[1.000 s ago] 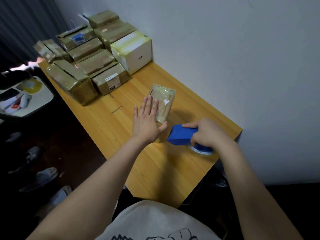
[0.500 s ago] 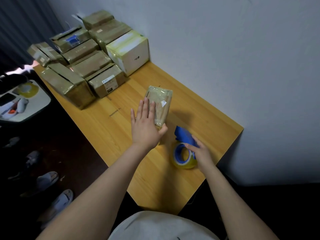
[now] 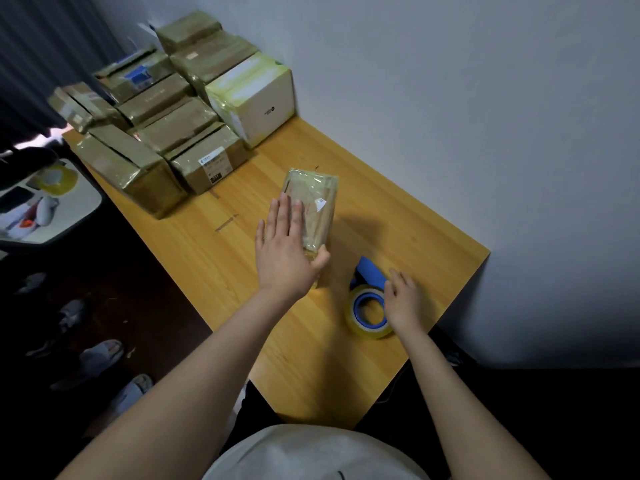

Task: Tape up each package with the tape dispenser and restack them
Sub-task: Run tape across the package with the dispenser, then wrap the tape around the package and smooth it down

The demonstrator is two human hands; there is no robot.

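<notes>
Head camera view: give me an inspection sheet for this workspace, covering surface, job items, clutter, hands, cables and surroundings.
Surface: wooden table, set against a wall.
Job's things: one package lies mid-table; tape dispenser lies near the right edge; stack of packages and a white box at the far end.
Clutter: nothing seen on the table.
Hands: left hand presses flat on the package; right hand is open at the dispenser, not gripping it.
Cables: nothing seen.
Surroundings: dark curtain, slippers on the floor, side tray with small items at left.
</notes>
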